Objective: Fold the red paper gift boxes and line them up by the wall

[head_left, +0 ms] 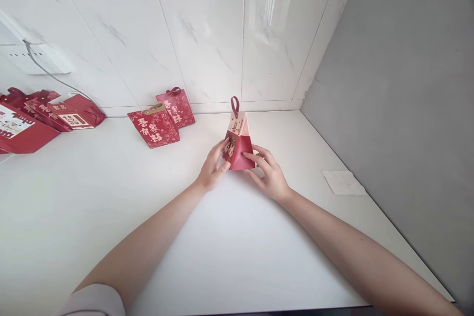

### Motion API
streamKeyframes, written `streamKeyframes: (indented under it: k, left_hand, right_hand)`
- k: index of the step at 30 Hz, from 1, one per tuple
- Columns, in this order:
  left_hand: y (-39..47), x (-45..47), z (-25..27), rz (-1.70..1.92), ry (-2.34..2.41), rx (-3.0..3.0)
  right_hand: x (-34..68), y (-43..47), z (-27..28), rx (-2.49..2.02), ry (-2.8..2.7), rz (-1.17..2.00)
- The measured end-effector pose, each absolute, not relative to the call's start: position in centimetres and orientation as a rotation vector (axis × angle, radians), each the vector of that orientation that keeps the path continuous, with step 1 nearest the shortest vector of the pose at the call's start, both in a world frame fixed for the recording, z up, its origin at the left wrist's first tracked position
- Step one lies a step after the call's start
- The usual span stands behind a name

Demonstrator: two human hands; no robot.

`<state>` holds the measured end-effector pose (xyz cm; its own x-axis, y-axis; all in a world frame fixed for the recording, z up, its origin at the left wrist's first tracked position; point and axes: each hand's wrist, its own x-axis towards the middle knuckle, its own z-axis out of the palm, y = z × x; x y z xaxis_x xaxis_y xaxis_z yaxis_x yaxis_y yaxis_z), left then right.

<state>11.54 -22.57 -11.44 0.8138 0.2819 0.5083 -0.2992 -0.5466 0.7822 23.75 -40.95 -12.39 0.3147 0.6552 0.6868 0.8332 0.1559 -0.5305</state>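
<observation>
Between my hands stands a small red and pale pink gift box (pixel 242 150), wide at the base and narrow at the top, with a dark red loop handle (pixel 235 104) upright above it. My left hand (pixel 214 165) grips its left, printed face, thumb near the bottom edge. On the other side my right hand (pixel 268 170) has its fingers against the plain red side and the right edge. The box's back and underside are hidden.
Two patterned red boxes (pixel 155 128) with handles lean near the tiled wall (pixel 207 24). Several red boxes (pixel 40 118) cluster at far left, below a socket (pixel 40 59) with a grey cable. A white tissue (pixel 343 182) lies right, beside a grey panel (pixel 400 108).
</observation>
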Motion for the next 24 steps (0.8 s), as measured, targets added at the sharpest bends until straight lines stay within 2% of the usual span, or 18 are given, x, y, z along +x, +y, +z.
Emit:
streamKeyframes:
  k: [5,18,24]
  left_hand:
    - [-22.47,11.92,-11.44,0.419,-0.076,1.767]
    - [-22.58,11.99,-11.49,0.435,0.005,1.770]
    - [-22.66,11.95,-11.31,0.487,0.136,1.609]
  right_hand:
    - [23.59,-40.96,-12.07,-1.530,-1.410,-0.255]
    - [23.66,-41.18,-12.02,-1.551,-1.413,-0.210]
    - [23.38,-41.18,-11.50,-1.486,-1.400,-0.089]
